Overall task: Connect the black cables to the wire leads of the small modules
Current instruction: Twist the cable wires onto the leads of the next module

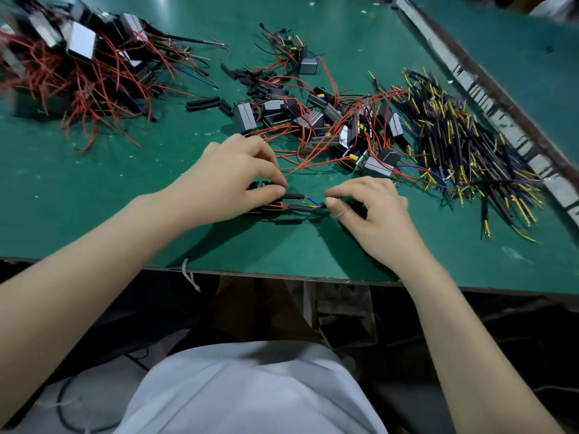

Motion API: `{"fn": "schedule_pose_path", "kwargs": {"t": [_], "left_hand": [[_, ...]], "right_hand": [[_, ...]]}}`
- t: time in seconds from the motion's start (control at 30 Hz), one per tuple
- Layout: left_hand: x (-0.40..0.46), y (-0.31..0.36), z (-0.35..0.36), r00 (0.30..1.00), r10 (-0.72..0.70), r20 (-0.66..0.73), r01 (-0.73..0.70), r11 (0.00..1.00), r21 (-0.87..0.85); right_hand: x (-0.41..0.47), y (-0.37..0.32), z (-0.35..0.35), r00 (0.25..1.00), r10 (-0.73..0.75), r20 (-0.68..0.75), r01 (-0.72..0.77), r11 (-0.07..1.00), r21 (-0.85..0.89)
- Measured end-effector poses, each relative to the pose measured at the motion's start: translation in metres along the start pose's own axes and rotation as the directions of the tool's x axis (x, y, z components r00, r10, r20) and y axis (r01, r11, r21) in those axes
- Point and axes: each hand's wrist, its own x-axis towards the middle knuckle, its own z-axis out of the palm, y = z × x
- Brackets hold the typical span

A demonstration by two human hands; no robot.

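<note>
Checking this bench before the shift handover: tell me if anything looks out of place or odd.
One thing: a white cable tie hangs over the near edge of the green table, away from the parts. Otherwise the modules and cables lie in loose working piles, and both hands, left hand and right hand, are joining leads.

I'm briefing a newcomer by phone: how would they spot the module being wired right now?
Start at the near edge of the green work mat, where the two hands meet. The small black module with red leads sits under the left hand fingers. Unlike the modules heaped behind, it alone is held, facing a black cable pinched by the right hand.
</note>
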Motion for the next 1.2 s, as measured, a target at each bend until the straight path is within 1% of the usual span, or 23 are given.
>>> {"fn": "schedule_pose_path", "kwargs": {"t": [0.1,0.27,0.6,0.8,0.9,1.1,1.17,1.2], "left_hand": [[0.010,0.000,-0.004,0.993,0.037,0.114,-0.042,0.999,0.035],[0.022,0.003,-0.005,0.973,0.060,0.221,-0.072,0.996,0.048],[0.021,0.010,-0.002,0.978,0.102,0.182,-0.121,0.988,0.094],[0.025,0.017,-0.001,0.976,0.117,0.185,-0.128,0.990,0.051],[0.029,0.020,0.004,0.974,0.118,0.196,-0.131,0.990,0.059],[0.025,0.022,0.012,0.986,0.078,0.149,-0.080,0.997,0.007],[0.024,0.021,0.012,0.986,0.042,0.164,-0.039,0.999,-0.021],[0.023,0.020,0.012,0.982,0.024,0.186,-0.023,1.000,-0.007]], "right_hand": [[0.000,0.002,0.004,0.998,-0.028,0.049,0.032,0.996,-0.078],[0.001,0.001,0.008,0.995,-0.071,0.067,0.076,0.994,-0.074],[0.000,-0.001,0.011,0.991,-0.113,0.066,0.117,0.991,-0.064],[0.000,0.000,0.011,0.991,-0.117,0.068,0.120,0.992,-0.039],[-0.001,0.000,0.011,0.990,-0.124,0.072,0.127,0.991,-0.037],[-0.002,0.000,0.010,0.984,-0.148,0.102,0.151,0.988,-0.022],[-0.002,-0.001,0.010,0.982,-0.157,0.108,0.160,0.987,-0.023],[-0.002,-0.001,0.010,0.982,-0.157,0.104,0.161,0.987,-0.025]]}}
